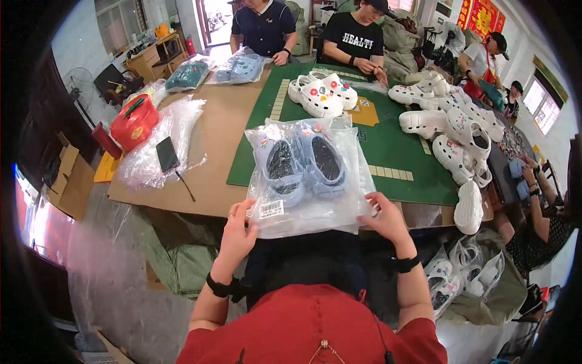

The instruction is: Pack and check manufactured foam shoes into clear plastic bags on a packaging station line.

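The tabletop (212,145), partly covered by a green mat (394,151), carries the work. At its near edge lies a clear plastic bag (309,209) holding a pair of light blue clogs (303,164), soles toward the person, side by side. The left hand (237,233) pinches the bag's near left corner beside a white barcode label (271,209); the right hand (383,219) pinches the near right corner. Both grips are closed on the bag's open end.

To handle this well, it seems best to keep the two corners level and the film taut, so the mouth lies flat and the clogs do not slide back out.

Other containers: two filled bags (242,65) of bluish shoes sit at the far left of the tabletop, and a heap of empty clear bags (160,142) lies to the left under a dark phone (167,153). Loose white clogs (448,124) crowd the right side, unbagged. More bagged white clogs (467,273) rest below the tabletop on the right.
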A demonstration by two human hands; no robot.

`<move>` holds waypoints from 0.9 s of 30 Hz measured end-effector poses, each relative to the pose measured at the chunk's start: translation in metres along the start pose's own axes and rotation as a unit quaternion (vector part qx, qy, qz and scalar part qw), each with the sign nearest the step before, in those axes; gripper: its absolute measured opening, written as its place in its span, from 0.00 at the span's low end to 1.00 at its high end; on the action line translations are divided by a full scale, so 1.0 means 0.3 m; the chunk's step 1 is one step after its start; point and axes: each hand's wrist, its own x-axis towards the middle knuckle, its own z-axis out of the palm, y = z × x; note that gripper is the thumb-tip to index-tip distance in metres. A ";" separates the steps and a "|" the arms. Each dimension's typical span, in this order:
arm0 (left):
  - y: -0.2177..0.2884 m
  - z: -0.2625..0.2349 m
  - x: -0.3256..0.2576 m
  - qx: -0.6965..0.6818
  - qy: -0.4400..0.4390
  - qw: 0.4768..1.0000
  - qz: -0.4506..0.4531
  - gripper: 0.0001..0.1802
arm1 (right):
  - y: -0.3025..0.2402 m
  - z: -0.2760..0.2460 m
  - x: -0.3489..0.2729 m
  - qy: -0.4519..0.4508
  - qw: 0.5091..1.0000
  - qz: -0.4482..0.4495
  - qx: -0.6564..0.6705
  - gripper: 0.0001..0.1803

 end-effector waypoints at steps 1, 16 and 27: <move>-0.013 -0.012 0.012 0.000 0.002 1.000 0.001 0.33 | -0.014 -0.010 0.009 0.001 1.000 -0.002 -0.001 0.25; -0.295 0.172 0.156 -0.257 -0.047 0.963 -0.063 0.23 | -0.385 0.396 0.240 0.120 0.959 -0.145 -0.211 0.40; -0.283 0.165 0.145 -0.247 -0.079 0.959 -0.113 0.23 | -0.368 0.430 0.263 0.131 0.957 -0.151 -0.212 0.47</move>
